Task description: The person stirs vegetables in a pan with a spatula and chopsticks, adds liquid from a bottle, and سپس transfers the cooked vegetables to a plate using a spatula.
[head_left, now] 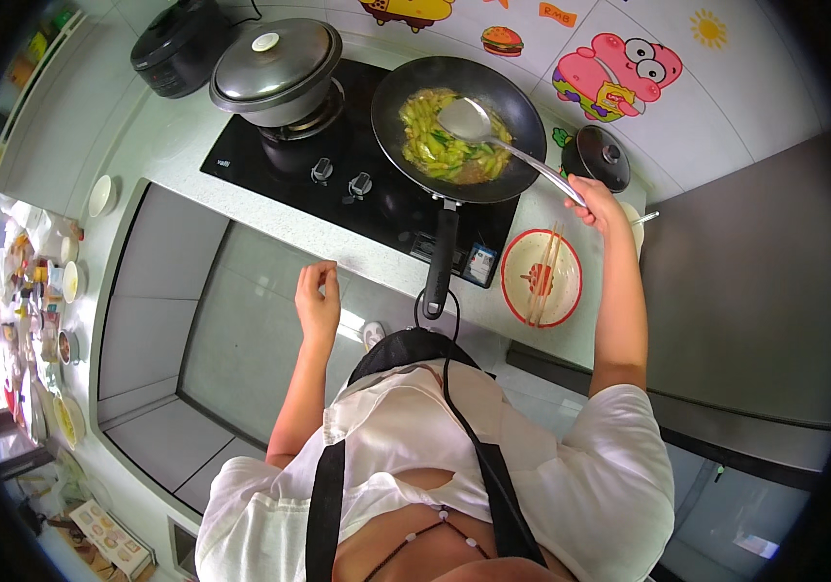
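My right hand (597, 202) is closed round the handle of a metal spatula (466, 120). The spatula's broad head rests in a black wok (517, 102) among green vegetable pieces (435, 145) in a little liquid. The wok stands on the right side of the black gas stove (270, 170), with its long handle (443, 254) pointing toward me. My left hand (318, 294) hangs by the counter's front edge, left of the wok handle. Its fingers are curled in, and I see nothing in them.
A lidded pot (275, 73) sits on the left burner, beside a black rice cooker (178, 48). A red-rimmed bowl (563, 308) with chopsticks (543, 276) across it lies near my right forearm. Behind it is a small black lidded pot (598, 160). Bowls and packages crowd the left counter (120, 330).
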`<state>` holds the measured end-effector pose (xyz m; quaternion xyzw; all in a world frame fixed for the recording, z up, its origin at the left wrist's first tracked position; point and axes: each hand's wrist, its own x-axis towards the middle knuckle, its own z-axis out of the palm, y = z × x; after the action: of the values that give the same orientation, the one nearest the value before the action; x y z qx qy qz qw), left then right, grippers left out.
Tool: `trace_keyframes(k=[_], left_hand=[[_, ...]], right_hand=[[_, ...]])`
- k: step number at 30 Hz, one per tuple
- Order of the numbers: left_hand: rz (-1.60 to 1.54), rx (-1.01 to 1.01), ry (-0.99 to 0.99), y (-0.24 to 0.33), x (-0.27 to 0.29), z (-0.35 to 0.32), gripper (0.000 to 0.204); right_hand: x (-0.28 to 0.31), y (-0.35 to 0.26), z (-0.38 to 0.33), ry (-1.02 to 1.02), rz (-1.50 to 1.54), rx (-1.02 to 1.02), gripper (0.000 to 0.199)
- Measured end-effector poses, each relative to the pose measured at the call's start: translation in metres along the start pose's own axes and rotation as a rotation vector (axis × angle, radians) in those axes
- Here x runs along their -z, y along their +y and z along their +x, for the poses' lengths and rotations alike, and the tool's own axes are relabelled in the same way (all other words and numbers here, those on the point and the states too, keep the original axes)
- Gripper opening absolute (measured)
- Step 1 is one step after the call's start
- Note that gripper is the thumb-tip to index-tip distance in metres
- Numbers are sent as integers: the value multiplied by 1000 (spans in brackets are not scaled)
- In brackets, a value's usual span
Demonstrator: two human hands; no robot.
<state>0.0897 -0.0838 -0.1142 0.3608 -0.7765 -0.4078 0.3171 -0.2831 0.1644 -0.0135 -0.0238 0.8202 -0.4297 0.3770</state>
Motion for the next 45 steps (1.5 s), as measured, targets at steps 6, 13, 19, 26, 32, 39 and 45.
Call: trace_keyframes(k=[6, 13, 19, 26, 32, 39, 45], left_hand=[[-32, -22, -27, 2, -9, 7, 8], [-45, -47, -37, 1, -13, 9, 7], [-36, -66, -42, 0, -12, 9, 7], [-18, -43, -29, -2, -6, 2, 6], [-21, -56, -32, -3, -5, 2, 6], [-26, -46, -17, 2, -3, 2, 7], [-16, -46, -20, -1, -4, 0, 7]], right_hand=[[21, 9, -67, 36, -60, 100, 31], [5, 11, -79, -14, -76, 112, 36], [-30, 24, -50, -78, -34, 208, 34], [3, 27, -55, 95, 18, 119, 41], [-16, 5, -12, -13, 203, 61, 40], [-60, -27, -6, -88, 49, 81, 42], [-51, -8, -39, -42, -78, 79, 37]])
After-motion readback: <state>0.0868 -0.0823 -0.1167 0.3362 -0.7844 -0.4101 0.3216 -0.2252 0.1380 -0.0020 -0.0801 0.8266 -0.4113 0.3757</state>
